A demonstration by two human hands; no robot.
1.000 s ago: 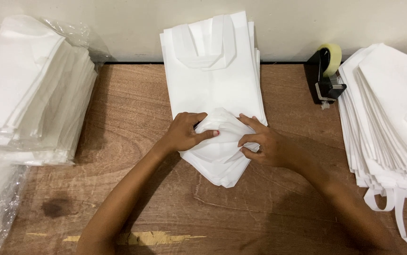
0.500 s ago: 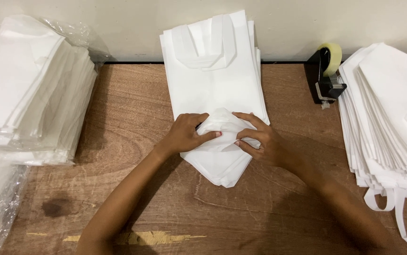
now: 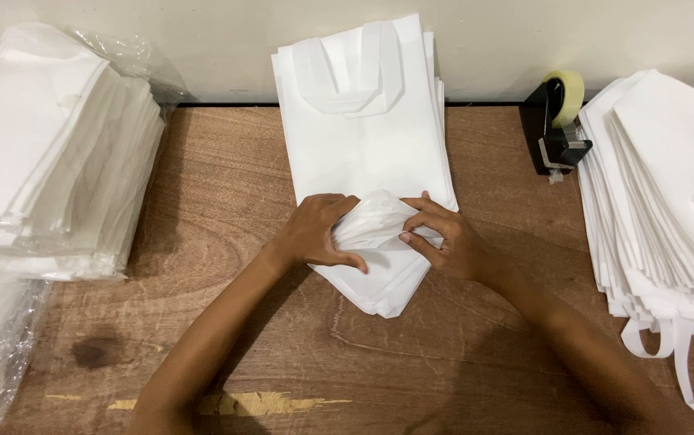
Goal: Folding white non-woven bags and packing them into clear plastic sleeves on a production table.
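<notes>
A stack of flat white fabric bags with handles lies on the wooden table, handles toward the wall. My left hand and my right hand both grip the bunched lower part of the top bag, squeezing the folds together between them. The lower corner of the stack sticks out below my hands.
A tall pile of white bags in clear plastic stands at the left. Another pile of white bags with dangling handles sits at the right. A black tape dispenser with a yellowish roll stands by the wall.
My hands have drawn closer together, gathering the bunched fabric tighter. The stack and side piles have not moved.
</notes>
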